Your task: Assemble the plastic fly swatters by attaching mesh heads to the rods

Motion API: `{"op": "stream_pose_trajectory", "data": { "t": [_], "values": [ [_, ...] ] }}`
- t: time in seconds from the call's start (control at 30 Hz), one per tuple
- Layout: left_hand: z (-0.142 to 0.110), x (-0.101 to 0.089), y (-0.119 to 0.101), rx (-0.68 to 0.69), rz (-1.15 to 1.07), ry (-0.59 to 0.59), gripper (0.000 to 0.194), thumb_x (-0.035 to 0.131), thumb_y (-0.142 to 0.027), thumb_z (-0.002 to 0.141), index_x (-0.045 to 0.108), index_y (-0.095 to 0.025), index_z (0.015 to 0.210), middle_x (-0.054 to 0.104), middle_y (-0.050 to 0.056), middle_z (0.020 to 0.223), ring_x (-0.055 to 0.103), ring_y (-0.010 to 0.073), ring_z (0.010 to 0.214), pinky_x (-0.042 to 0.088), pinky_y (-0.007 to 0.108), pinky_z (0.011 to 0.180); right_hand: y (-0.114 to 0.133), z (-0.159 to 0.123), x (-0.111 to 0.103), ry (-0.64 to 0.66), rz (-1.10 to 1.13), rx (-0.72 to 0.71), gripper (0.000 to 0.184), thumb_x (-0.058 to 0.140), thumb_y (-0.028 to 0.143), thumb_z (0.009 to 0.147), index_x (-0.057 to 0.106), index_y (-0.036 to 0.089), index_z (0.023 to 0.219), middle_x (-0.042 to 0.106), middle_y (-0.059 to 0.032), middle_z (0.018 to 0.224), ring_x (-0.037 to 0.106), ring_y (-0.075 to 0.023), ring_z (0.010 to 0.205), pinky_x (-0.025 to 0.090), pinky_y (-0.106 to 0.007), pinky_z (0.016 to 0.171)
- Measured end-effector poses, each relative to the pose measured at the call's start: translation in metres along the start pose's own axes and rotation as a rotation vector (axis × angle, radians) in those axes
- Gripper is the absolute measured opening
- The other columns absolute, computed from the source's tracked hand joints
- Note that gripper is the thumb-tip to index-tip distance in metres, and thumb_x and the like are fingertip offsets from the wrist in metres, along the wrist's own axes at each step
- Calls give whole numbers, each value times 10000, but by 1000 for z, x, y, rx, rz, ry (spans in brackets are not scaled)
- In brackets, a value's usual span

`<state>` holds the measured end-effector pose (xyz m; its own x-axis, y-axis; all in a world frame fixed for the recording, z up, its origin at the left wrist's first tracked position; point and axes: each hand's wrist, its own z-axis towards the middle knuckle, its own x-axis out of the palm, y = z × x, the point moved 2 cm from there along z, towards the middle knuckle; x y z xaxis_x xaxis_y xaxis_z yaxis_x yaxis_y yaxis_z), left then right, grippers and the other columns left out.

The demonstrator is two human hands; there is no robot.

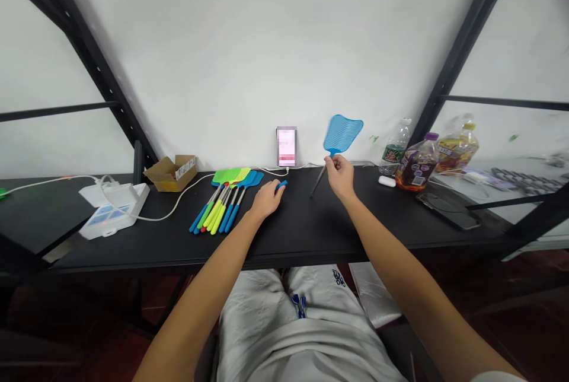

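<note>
My right hand (341, 177) is closed on a blue fly swatter (342, 133), gripping it just below its perforated head. The head points up, and a thin metal rod runs from my fingers down to the left, its lower end near the table with no coloured grip on it. My left hand (267, 197) is closed around a small blue piece that looks like a swatter handle (281, 184); most of it is hidden in the fingers. Left of that hand lies a fanned pile of fly swatters (222, 201), with green, yellow and blue heads and handles in blue, green, yellow and red.
A phone (287, 146) leans on the wall, plugged into a white cable. An open cardboard box (171, 174) and a white power strip (115, 213) are at left. At right stand drink bottles (416, 162), beside a white case (387, 181) and a dark phone (448, 211).
</note>
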<state>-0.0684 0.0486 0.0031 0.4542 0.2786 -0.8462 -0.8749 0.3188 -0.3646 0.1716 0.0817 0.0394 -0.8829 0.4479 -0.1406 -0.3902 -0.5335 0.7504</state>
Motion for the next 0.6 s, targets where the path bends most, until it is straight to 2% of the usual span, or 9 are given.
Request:
{"op": "stream_pose_trajectory", "data": {
  "t": [0.27, 0.6],
  "values": [
    [-2, -1, -1, 43, -14, 12, 297, 377, -441, 980, 574, -226, 923, 667, 43, 908, 618, 196, 863, 435, 280, 758, -8, 4, 6, 7, 370, 197, 420, 490, 612, 863, 539, 195, 877, 566, -9, 693, 527, -106, 537, 350, -203, 406],
    [-2, -3, -5, 87, -62, -21, 281, 379, -404, 979, 564, -216, 880, 651, 32, 847, 600, 184, 813, 414, 269, 733, -5, -2, 14, 68, 481, 276, 322, 581, 482, 855, 585, 160, 859, 586, -1, 652, 547, -90, 507, 338, -172, 351]
  ]
}}
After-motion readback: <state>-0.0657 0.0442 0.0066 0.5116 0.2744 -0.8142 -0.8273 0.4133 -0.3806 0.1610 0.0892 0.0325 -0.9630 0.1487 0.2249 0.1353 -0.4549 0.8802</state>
